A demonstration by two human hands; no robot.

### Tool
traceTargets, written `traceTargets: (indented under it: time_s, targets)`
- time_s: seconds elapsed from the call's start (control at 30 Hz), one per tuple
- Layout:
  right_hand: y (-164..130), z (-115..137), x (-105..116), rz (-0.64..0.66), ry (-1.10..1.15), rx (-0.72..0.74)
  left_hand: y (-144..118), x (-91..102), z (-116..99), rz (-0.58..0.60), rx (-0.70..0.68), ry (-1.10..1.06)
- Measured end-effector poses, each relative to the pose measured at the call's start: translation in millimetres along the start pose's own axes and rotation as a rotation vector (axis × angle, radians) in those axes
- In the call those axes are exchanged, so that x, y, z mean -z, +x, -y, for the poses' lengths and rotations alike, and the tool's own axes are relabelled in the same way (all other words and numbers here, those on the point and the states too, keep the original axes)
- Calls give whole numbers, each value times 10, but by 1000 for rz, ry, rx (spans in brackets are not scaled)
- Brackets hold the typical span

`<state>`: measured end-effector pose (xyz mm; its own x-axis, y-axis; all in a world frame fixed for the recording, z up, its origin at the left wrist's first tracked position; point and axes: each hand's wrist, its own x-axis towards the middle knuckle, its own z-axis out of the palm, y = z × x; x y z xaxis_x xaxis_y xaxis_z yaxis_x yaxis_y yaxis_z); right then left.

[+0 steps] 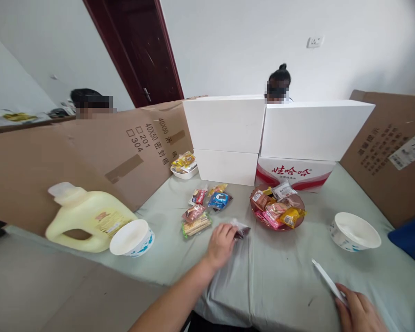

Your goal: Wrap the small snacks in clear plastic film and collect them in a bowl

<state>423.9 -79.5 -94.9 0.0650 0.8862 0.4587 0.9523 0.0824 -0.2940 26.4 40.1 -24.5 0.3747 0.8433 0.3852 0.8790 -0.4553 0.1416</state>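
My left hand [223,244] is closed at the fingertips on a small clear packet with dark contents [242,231], low over the table between the snack pile and the bowl of snacks. At the lower right, my right hand [361,311] grips a slim white tool [327,277] whose far end points up and left; its exact kind does not show. Just left of the packet lie several wrapped snacks, among them a blue packet [219,200], a red one [198,197] and a green-edged pack of sticks [196,225]. A reddish bowl [254,214] heaped with wrapped snacks stands to the right.
A yellow jug [90,216] and a paper bowl [131,240] stand at the left, another paper bowl [354,233] at the right. White boxes [228,124] and cardboard [131,152] wall the table. A white dish [184,174] holds snacks. Two people sit beyond.
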Motion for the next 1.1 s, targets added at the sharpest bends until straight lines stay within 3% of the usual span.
traceTargets:
  time_s: [0.1, 0.17, 0.3, 0.4, 0.53, 0.73, 0.83, 0.9, 0.97, 1.1]
  targets:
    - [201, 458, 175, 6, 100, 28, -288, -125, -505, -31, -116, -121]
    - [345, 775, 257, 49, 159, 125, -427, -187, -714, -54, -155, -202]
    - [556, 1299, 234, 154, 168, 325, -533, -244, -772, -151, -122, -405]
    - [625, 1489, 120, 160, 124, 410, -529, -245, -707, -223, -65, -491]
    - [610, 1291, 74, 148, 82, 409, -521, -254, -681, -224, 13, -542]
    - [353, 308, 239, 75, -29, 207, -533, -329, -668, -178, 147, -663]
    - [231, 67, 271, 6, -154, 69, -479, -350, -659, -168, 197, -698]
    - [213, 140, 256, -48, -144, 11, -399, -343, -659, -151, 196, -673]
    - [257, 384, 222, -54, -15, 25, -295, -324, -672, -106, 145, -610]
    - [465, 1092, 115, 102, 281, 188, -131, -262, -735, -42, 62, -513]
